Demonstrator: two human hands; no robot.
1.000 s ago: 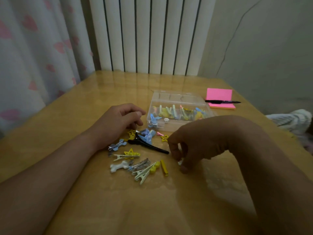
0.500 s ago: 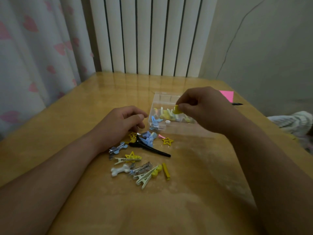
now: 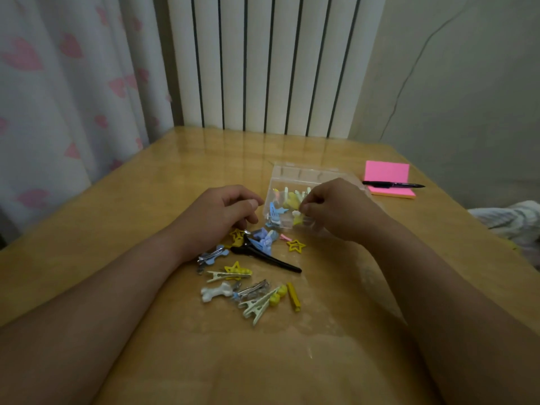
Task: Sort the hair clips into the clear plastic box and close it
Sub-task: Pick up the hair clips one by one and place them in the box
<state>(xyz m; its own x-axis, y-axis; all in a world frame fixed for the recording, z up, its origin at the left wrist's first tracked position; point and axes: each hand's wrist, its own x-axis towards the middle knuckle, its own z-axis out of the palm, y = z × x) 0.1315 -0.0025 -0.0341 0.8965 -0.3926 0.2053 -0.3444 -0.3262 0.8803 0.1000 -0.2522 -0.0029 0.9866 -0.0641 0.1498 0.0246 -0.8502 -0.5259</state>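
**Right hand over the box, loose clips heaped near**

Head view: the right hand (image 3: pixel 336 209) hovers over the clear box (image 3: pixel 295 173) at mid-table and hides its right half. Its fingertips (image 3: pixel 304 206) are bunched together, and I can't tell whether they grip a clip. Sorted clips (image 3: pixel 289 198) lie inside the box. The left hand (image 3: pixel 219 217) rests just left of it, fingers loosely curled, nothing seen in them. Nearer lies the loose pile: a black clip (image 3: pixel 268 257), a yellow star (image 3: pixel 295 245), a white bone clip (image 3: pixel 214 292). Far right, a pen (image 3: pixel 393 185) lies across a pink notepad (image 3: pixel 385 173). There's a curtain (image 3: pixel 58 97) on the left and a radiator (image 3: pixel 263 62) behind the table (image 3: pixel 146 200).
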